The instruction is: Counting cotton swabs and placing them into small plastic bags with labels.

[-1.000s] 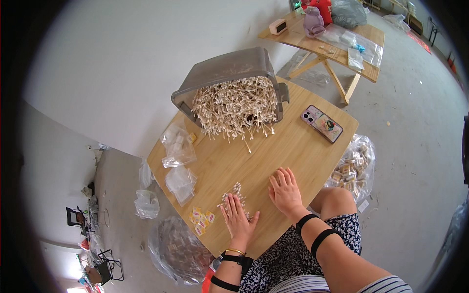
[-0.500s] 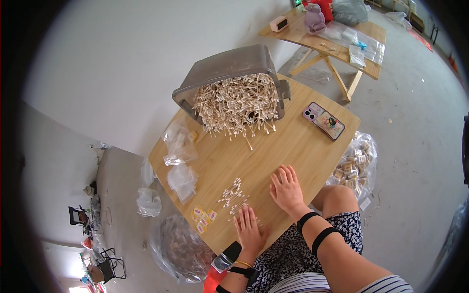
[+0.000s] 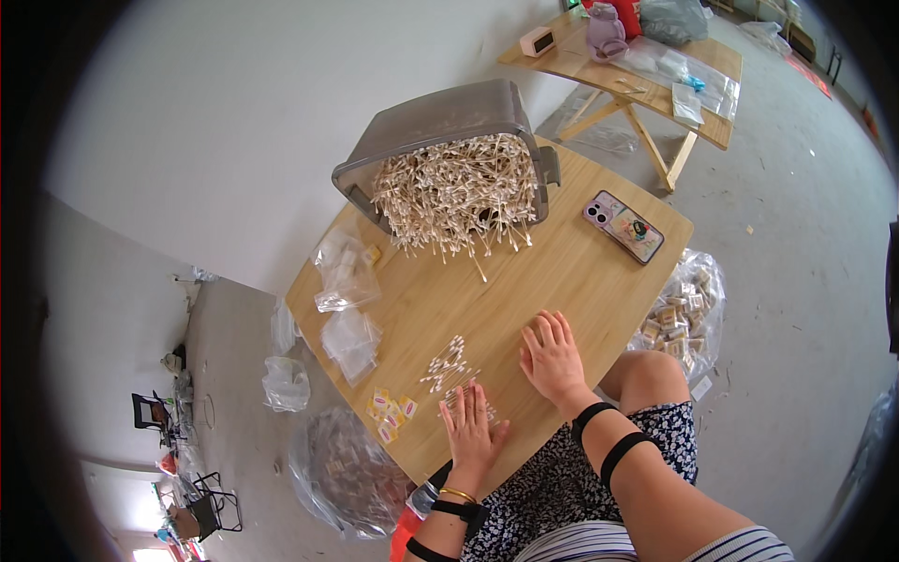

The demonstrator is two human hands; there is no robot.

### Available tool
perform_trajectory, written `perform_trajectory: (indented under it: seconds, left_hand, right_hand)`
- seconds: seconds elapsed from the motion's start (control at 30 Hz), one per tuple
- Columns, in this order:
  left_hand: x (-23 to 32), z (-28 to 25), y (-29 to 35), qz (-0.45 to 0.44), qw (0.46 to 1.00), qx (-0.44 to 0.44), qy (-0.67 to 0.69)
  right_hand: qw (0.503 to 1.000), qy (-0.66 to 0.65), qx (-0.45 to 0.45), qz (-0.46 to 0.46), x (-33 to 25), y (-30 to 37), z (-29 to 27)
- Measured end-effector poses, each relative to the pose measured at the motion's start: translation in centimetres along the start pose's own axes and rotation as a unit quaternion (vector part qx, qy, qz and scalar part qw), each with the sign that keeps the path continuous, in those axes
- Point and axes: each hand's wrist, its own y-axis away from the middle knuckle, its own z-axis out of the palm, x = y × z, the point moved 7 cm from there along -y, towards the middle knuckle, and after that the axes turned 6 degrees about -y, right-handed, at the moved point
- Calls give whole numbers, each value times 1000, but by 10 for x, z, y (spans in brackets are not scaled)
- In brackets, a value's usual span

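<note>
My left hand [image 3: 472, 436] lies over the near end of a small spread of cotton swabs [image 3: 448, 363], its fingers stretched out and partly covering some of them. My right hand [image 3: 552, 361] rests palm down on the wooden table [image 3: 496, 300], fingers extended, with nothing in it. Left of the swabs lie several small yellow-and-white labels [image 3: 390, 410]. Beyond both hands, a grey plastic bin [image 3: 440, 117] is tipped on its side, its mouth facing me. A large heap of cotton swabs [image 3: 459, 192] fills it and spills onto the tabletop.
Clear plastic bags [image 3: 348, 342] lie along the table's left side. A phone [image 3: 624, 227] sits at the right edge. Bags of small packs stand on the floor at right [image 3: 682, 314] and left [image 3: 351, 478]. A second table [image 3: 599, 80] holds a purple pitcher and bags.
My left hand has moved slightly forward over the nearer swabs, and its thumb now sticks out to the right. My right hand stays in about the same place.
</note>
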Motion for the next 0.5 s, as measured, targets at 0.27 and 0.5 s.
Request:
perform_trajectory:
  seconds: [0.27,0.5]
  left_hand:
    - [-3,-2,13,-43,997,37,53]
    - [9,8,31,-15,1000,-1,16]
  right_hand:
    - [1000,14,-8,0,0,1,2]
    - [1000,7,-15,4,0,1,3]
